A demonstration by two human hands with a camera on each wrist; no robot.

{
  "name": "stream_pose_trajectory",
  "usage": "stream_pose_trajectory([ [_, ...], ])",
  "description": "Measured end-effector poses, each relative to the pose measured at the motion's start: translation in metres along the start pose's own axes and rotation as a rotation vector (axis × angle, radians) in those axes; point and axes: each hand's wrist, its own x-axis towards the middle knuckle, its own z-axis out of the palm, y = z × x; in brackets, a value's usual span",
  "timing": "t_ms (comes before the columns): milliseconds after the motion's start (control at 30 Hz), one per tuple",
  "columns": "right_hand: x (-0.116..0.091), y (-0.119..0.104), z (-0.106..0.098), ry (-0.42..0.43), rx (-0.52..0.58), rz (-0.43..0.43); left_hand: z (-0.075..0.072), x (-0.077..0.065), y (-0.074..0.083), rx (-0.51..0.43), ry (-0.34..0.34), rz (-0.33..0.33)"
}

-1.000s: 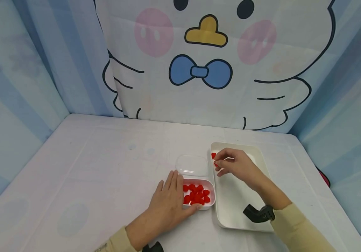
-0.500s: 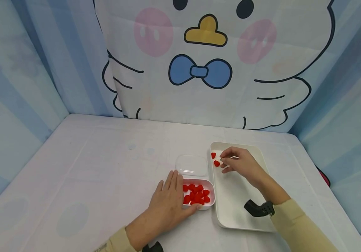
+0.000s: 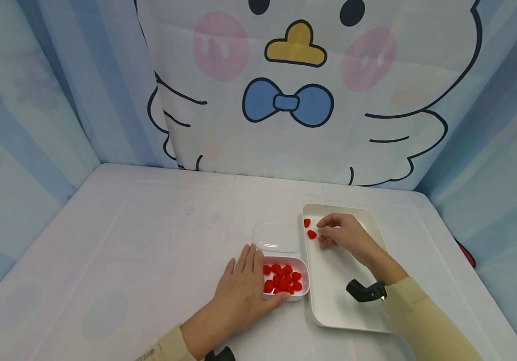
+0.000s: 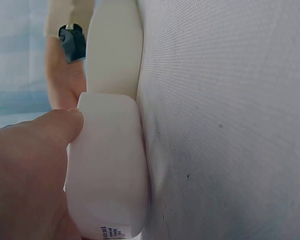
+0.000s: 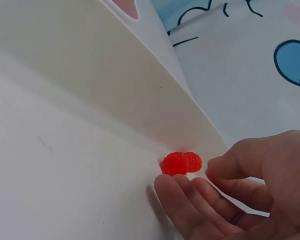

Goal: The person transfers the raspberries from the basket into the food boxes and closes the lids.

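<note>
My left hand [image 3: 240,296] lies along the left side of a small pink-and-white box [image 3: 305,288], fingers straight. In the left wrist view its thumb rests at the rim of the box [image 4: 107,165]. Several red raspberry-like pieces [image 3: 283,278] lie inside. Over the far left part of a white tray [image 3: 339,306] hovers my right hand [image 3: 341,233], fingers loosely bent. The right wrist view shows its thumb and fingertips apart, with nothing seen between them. Two red raspberry-like pieces [image 5: 177,163] lie just beyond the fingertips, by the tray wall.
A clear plastic lid [image 3: 276,237] lies behind the box, left of the tray. The tray's left wall [image 5: 140,95] stands beside the right hand. A printed cloth [image 3: 285,145] hangs behind the table [image 3: 141,260].
My right hand has let go of a red raspberry-like piece, leaving it in the tray beside another, and has drawn back slightly to the right. The left hand has kept its place.
</note>
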Motion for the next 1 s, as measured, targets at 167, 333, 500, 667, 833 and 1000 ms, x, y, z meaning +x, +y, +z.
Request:
stream_pose_trajectory([
  [167, 0.006, 0.004, 0.002, -0.001, -0.019, 0.017, 0.000, 0.000, 0.000, -0.005, 0.002, -0.001],
  [333, 0.011, 0.006, 0.004, -0.009, -0.023, 0.037, 0.000, 0.000, 0.000, -0.008, 0.006, -0.002],
  [500, 0.015, 0.005, 0.004, -0.025, -0.021, 0.061, 0.000, 0.001, 0.000, -0.007, 0.001, -0.001],
  [667, 0.017, 0.000, 0.009, -0.017, -0.050, 0.086, 0.000, 0.000, 0.000, -0.008, -0.001, 0.001],
  [833, 0.018, -0.005, 0.013, 0.002, -0.111, 0.107, -0.001, -0.001, 0.001, -0.004, -0.004, -0.001],
  [1000, 0.018, -0.008, 0.016, 0.018, -0.156, 0.114, -0.001, -0.001, 0.001, 0.015, 0.000, 0.000],
])
